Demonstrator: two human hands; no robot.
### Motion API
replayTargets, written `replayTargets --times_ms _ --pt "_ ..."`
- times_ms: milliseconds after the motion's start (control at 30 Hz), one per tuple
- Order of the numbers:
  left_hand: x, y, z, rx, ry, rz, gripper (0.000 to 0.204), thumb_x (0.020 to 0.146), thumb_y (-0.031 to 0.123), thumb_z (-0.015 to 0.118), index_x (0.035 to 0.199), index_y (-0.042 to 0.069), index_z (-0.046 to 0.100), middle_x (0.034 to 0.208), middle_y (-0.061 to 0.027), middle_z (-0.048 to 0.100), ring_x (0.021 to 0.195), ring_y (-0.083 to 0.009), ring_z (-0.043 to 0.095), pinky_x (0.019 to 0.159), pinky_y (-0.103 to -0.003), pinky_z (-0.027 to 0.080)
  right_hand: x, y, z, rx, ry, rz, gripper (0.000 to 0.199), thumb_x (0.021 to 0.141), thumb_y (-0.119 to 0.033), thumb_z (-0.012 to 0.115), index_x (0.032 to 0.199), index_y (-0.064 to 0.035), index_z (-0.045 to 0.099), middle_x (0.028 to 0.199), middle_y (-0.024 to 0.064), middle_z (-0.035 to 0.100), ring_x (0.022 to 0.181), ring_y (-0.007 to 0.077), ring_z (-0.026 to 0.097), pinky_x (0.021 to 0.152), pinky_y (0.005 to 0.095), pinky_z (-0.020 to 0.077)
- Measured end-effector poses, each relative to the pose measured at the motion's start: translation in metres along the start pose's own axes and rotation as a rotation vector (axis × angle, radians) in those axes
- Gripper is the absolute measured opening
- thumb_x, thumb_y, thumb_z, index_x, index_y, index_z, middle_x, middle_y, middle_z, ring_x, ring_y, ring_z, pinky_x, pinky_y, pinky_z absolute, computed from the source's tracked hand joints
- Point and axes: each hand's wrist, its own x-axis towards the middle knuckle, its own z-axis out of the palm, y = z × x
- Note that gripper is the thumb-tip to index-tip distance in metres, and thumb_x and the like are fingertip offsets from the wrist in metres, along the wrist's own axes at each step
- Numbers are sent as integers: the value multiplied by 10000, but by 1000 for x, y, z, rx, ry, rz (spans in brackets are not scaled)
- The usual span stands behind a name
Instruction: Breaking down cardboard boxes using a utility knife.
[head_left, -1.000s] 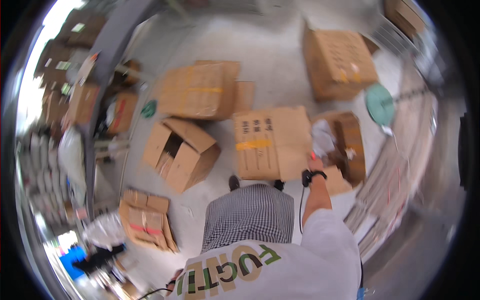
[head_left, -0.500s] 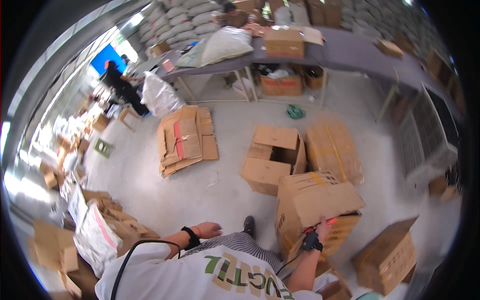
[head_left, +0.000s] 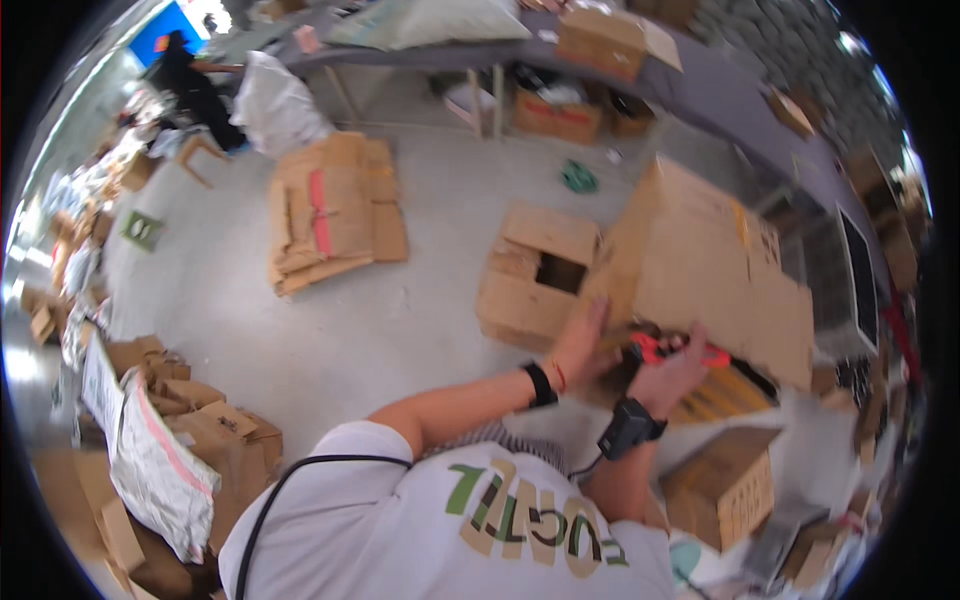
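A large cardboard box (head_left: 710, 255) stands tilted before me, with a flap spread to the right and yellow tape on its side. My left hand (head_left: 580, 350) grips its near left edge, though the fingertips are partly hidden and blurred. Against the box's near side, my right hand (head_left: 670, 378) is closed around a red hand tool (head_left: 655, 348), whose exact kind is not clear. Just left of the big box sits a smaller cardboard box (head_left: 530, 305) with a dark gap in its top.
Flattened cardboard (head_left: 340, 210) lies stacked ahead left. An opened carton (head_left: 725, 490) is at my near right, a white sack (head_left: 165, 475) with cardboard at my near left. Beyond runs a long covered table (head_left: 690, 95); another person (head_left: 195, 90) stands far left.
The large box has been tipped up and shifted away to the right. My left hand has come from beside my leg onto it. My right hand, still holding the red tool, has moved forward.
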Motion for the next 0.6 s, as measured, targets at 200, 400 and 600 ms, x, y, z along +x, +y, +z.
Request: replayTargets --times_ms 200,400,600 --pt "48 -71 -60 40 44 56 560 728 44 588 1260 18 417 1079 -267 547 971 -407 542 800 -433 463 -8 39 -7 -124 -167 121 114 887 -150 522 930 -43 519 754 52 575 510 90 457 452 235 398" --pt "48 -229 -123 216 -172 -129 431 785 113 576 1211 138 516 994 -173 620 899 -363 587 742 -403 484 -23 27 -40 -592 -587 399 253 938 -238 457 1034 -16 530 843 98 627 607 103 572 472 227 433" --pt "-15 -350 -164 221 -108 -91 429 847 243 531 1228 52 480 1231 -153 519 1145 -288 492 925 -358 411 72 67 -82 -1320 -515 -109 362 916 -248 477 1173 7 469 954 186 600 801 257 618 642 317 501"
